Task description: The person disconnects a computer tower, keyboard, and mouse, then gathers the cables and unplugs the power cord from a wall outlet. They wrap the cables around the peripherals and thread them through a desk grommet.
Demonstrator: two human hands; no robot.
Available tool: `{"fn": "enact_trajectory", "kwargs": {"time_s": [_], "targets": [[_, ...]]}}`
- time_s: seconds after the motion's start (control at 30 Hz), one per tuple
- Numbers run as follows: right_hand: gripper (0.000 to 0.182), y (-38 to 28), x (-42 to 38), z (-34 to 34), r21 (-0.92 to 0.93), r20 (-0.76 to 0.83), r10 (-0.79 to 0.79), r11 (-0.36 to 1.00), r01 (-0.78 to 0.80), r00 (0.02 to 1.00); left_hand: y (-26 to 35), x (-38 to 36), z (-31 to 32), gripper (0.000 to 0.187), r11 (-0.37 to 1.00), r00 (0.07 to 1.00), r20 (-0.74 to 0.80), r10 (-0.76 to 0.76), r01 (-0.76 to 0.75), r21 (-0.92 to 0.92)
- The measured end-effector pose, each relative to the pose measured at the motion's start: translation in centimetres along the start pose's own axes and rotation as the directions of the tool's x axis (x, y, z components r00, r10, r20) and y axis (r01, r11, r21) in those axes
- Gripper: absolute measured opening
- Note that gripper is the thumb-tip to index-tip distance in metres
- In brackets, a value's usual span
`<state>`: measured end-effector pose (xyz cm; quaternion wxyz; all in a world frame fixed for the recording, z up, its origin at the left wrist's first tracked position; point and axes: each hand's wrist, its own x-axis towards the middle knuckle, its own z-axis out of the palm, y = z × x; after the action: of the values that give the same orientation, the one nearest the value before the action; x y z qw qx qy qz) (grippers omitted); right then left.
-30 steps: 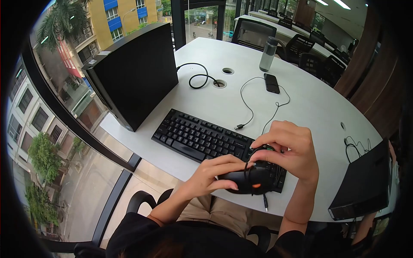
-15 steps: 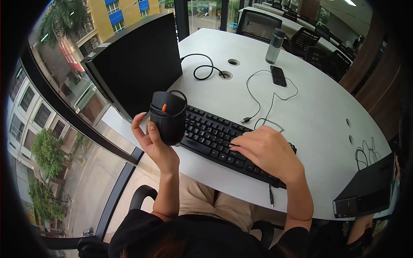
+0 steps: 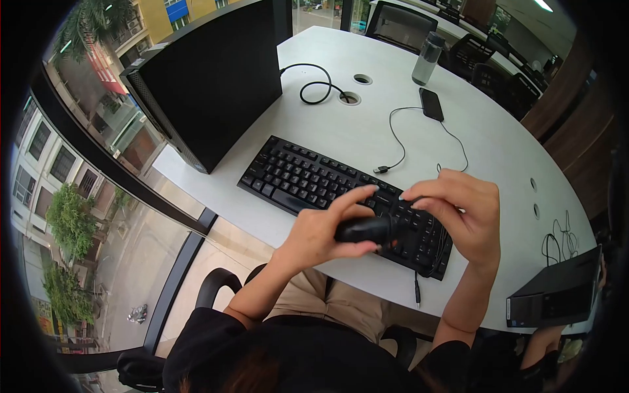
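My left hand (image 3: 321, 234) is wrapped round a black mouse (image 3: 364, 230), blurred by motion, above the right part of a black keyboard (image 3: 295, 177). My right hand (image 3: 462, 206) is pinched on a thin black cable near the keyboard's right end, just right of the mouse. Part of this cable (image 3: 444, 242) hangs below the fingers over the number keys. A short black cable end (image 3: 417, 290) lies at the table's front edge below the keyboard.
A black computer case (image 3: 209, 85) stands on the white table (image 3: 367, 141) at the left. Farther back are a phone (image 3: 431, 104) with a USB cable, a bottle (image 3: 428, 60) and two cable holes. At the right, another person's hand is by a black box (image 3: 557, 291).
My left hand has moved right and down with the mouse, now turned on its side. My right hand has shifted right and up with the cable. The keyboard's left part is uncovered.
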<state>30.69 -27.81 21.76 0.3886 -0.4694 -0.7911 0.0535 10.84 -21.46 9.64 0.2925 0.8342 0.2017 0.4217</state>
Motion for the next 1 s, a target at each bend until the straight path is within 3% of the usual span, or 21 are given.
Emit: {"fn": "enact_trajectory", "kwargs": {"time_s": [0.03, 0.07, 0.13, 0.17, 0.2, 0.27, 0.3, 0.37, 0.4, 0.47, 0.53, 0.6, 0.7, 0.8, 0.93, 1.0], "targets": [[0.008, 0.9, 0.2, 0.2, 0.051, -0.015, 0.012, 0.999, -0.011, 1.0, 0.3, -0.2, 0.8, 0.081, 0.99, 0.995, -0.006, 0.1, -0.1, -0.099], [0.007, 1.7, 0.3, 0.4, 0.076, -0.007, 0.032, 0.997, -0.031, 0.999, 0.1, -0.8, 1.7, 0.084, 0.949, 0.995, 0.027, 0.099, -0.086, -0.303], [0.007, 3.2, 0.6, 0.6, 0.125, 0.012, 0.069, 0.99, -0.07, 0.998, 0.4, -1.1, 2.5, 0.088, 0.76, 0.984, -0.041, 0.175, -0.162, -0.63], [0.008, 3.8, 0.7, 0.7, 0.129, 0.047, 0.109, 0.985, -0.114, 0.993, 0.4, -0.9, 2.2, 0.092, 0.699, 0.978, -0.07, 0.197, -0.19, -0.689], [0.009, 4.4, 0.6, 1.3, 0.185, 0.052, 0.117, 0.975, -0.125, 0.992, 0.3, -0.9, 1.9, 0.091, 0.582, 0.979, -0.117, 0.167, -0.194, -0.79], [0.01, 4.7, 1.0, 3.1, 0.296, 0.066, 0.124, 0.945, -0.138, 0.99, 0.0, -0.5, 2.0, 0.083, 0.209, 0.964, -0.263, 0.045, -0.267, -0.941], [0.013, 4.1, 1.1, 3.3, 0.248, 0.17, 0.188, 0.942, -0.227, 0.967, 0.3, -0.4, 1.3, 0.076, 0.24, 0.952, -0.284, -0.116, -0.251, -0.938], [0.013, 4.7, 0.6, 5.7, 0.18, 0.136, 0.135, 0.971, -0.159, 0.981, 0.1, 0.0, 0.0, 0.066, 0.348, 0.828, -0.383, -0.41, -0.247, -0.904], [0.013, 4.7, 0.4, 6.3, 0.128, 0.118, 0.102, 0.985, -0.117, 0.988, -0.1, 0.4, -0.7, 0.059, 0.445, 0.774, -0.458, -0.438, -0.256, -0.858], [0.013, 4.5, 0.3, 6.4, 0.103, 0.148, 0.102, 0.988, -0.118, 0.984, -0.7, 1.3, -1.9, 0.046, 0.628, 0.644, -0.594, -0.482, -0.219, -0.747], [0.014, 4.3, 0.5, 5.9, 0.068, 0.198, 0.128, 0.987, -0.144, 0.972, -2.5, 1.2, -3.0, 0.042, 0.791, 0.596, -0.663, -0.453, -0.073, -0.607], [0.014, 3.9, 0.7, 4.7, 0.017, 0.27, 0.184, 0.981, -0.195, 0.945, -3.5, 0.8, -3.2, 0.037, 0.843, 0.58, -0.719, -0.384, -0.098, -0.529], [0.017, 3.4, 0.4, 4.6, -0.017, 0.316, 0.072, 0.997, -0.07, 0.946, -3.9, 1.0, -3.0, 0.037, 0.885, 0.537, -0.782, -0.317, -0.129, -0.447], [0.019, 2.5, -0.2, 5.3, -0.088, 0.244, -0.055, 0.993, 0.078, 0.968, -3.2, 1.3, -3.0, 0.04, 0.981, 0.572, -0.802, -0.174, 0.026, -0.194], [0.016, 1.3, -0.1, 4.7, -0.245, 0.136, -0.121, 0.958, 0.151, 0.983, -2.5, 1.5, -2.5, 0.052, 0.974, 0.691, -0.688, -0.222, 0.182, -0.132], [0.015, 1.5, 0.0, 4.2, -0.262, 0.092, -0.179, 0.945, 0.197, 0.98, -2.8, 1.2, -1.6, 0.062, 0.993, 0.789, -0.603, -0.12, 0.091, -0.078]]}}
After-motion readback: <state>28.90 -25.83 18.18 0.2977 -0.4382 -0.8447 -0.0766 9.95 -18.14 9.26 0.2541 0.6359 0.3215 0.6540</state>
